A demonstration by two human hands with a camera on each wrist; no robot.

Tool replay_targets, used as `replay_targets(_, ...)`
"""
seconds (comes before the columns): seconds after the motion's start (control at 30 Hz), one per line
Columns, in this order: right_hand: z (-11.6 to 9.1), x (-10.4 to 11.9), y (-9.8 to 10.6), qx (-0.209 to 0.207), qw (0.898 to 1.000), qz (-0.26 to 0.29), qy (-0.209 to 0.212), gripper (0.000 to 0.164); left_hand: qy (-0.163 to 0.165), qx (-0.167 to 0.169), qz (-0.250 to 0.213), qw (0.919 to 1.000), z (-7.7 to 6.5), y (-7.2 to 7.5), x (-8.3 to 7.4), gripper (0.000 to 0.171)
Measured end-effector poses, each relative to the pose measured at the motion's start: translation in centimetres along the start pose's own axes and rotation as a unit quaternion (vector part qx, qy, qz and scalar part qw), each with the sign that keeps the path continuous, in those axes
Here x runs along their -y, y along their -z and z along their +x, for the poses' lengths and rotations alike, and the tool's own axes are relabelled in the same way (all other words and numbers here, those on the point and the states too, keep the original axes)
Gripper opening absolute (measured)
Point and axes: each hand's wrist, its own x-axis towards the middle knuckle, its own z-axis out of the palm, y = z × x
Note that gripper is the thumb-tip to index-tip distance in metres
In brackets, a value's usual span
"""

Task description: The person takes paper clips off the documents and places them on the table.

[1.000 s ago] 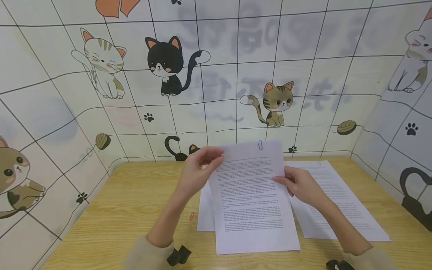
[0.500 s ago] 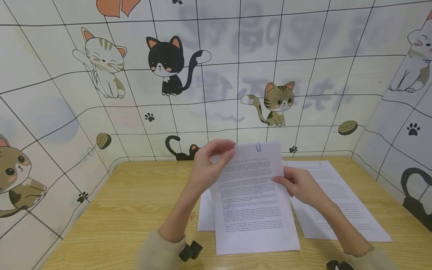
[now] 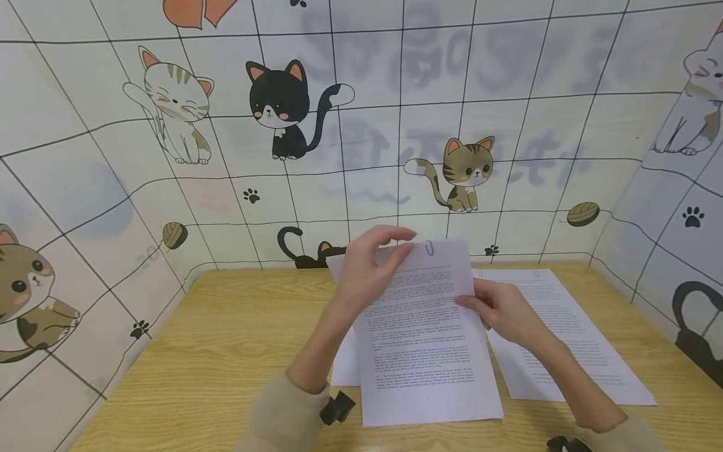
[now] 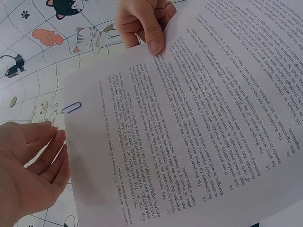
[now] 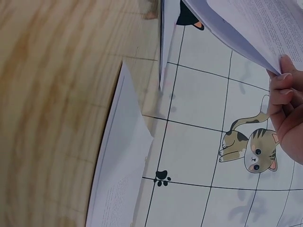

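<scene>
A printed sheet stack (image 3: 420, 351) stands tilted over the table with a blue paper clip (image 3: 430, 248) at its top edge. My right hand (image 3: 503, 307) pinches the stack's right edge between thumb and fingers; the left wrist view shows that thumb on the printed face. My left hand (image 3: 373, 263) is at the top edge, just left of the clip, with a gap between thumb and fingertips. In the left wrist view its fingers (image 4: 49, 158) lie loosely bent beside the paper edge, near the clip. A white corner (image 3: 334, 263) sticks out behind the left hand.
More printed sheets (image 3: 570, 351) lie at the right of the wooden table (image 3: 226, 345), with a pale clip (image 3: 536, 273) at their top edge. Another white sheet (image 3: 346, 367) lies partly under the held stack. A cat-patterned wall covering (image 3: 373, 188) encloses the back and sides.
My left hand has moved right along the top edge from the left corner towards the blue clip. Its forearm now covers the red paper clip on the table. The right hand keeps its place.
</scene>
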Motion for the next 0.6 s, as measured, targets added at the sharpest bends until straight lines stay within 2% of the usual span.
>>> replay_targets(0.2, -0.1, 0.2, 0.1, -0.002, 1.0, 0.004, -0.002, 0.029, -0.006, 0.005, 0.022, 0.9997, 0.6, -0.9, -0.3, 0.018)
replay_targets(0.6, 0.0, 0.2, 0.1, -0.003, 1.0, 0.006, 0.001, 0.025, -0.006, 0.003, 0.025, 0.9997, 1.1, -2.0, -0.3, 0.008)
